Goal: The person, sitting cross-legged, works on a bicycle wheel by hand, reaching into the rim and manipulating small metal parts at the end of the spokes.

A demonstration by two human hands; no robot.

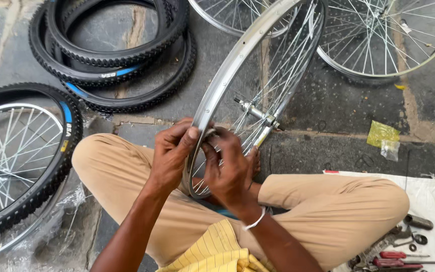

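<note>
From my remote view, the tyred wheel (18, 161) at far left is cut off by the frame edge, and I cannot make out what sits under the fingers at the rim. My left hand (173, 151) is closed on the outer edge of the bare silver wheel rim (237, 65), thumb pressed on top, while my right hand (227, 168) pinches the rim's inner side just beside it. The rim stands tilted on my crossed legs, spokes and hub (255, 112) shiny; tools (393, 254) lie on the white sheet (424, 189) at right.
</note>
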